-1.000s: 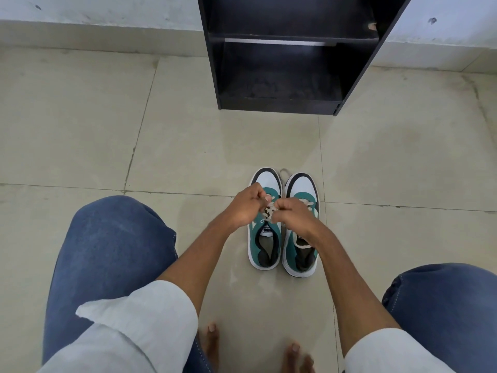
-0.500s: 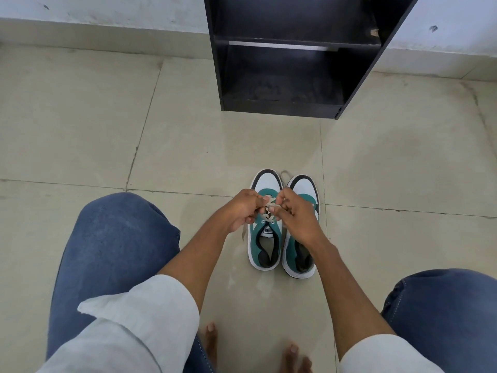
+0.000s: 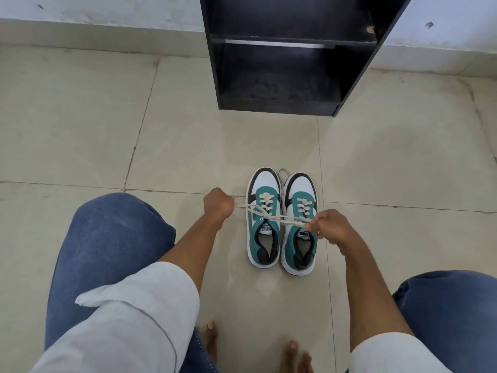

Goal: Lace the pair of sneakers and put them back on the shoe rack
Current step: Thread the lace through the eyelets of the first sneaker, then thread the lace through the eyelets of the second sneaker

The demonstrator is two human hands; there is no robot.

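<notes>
Pale beige floor tiles (image 3: 80, 125) with dark grout lines fill the scene, bounded at the far edge by a light wall. Nearest the camera, two knees in blue jeans (image 3: 107, 251) frame the view, with rolled white sleeves (image 3: 139, 313) over the forearms and bare toes (image 3: 211, 335) on the tile between them. Beyond the toes, the pair of sneakers (image 3: 282, 224) stands side by side on the floor, touching, toes pointing away; each is teal and white with a black toe rim. The left hand (image 3: 218, 204) is closed in a fist on one end of the cream lace (image 3: 271, 215), just left of the left sneaker (image 3: 265, 219). The right hand (image 3: 329, 224) is pinched on the other end, over the outer side of the right sneaker (image 3: 300, 227). The lace runs taut between the fists, crossing above both tongues. Half a second earlier, both hands were huddled together over the left sneaker's eyelets; they have since drawn well apart, stretching the lace sideways. Farthest off, the black shoe rack (image 3: 282, 76) stands against the wall, well apart from the sneakers, its visible lower shelf holding no shoes.
</notes>
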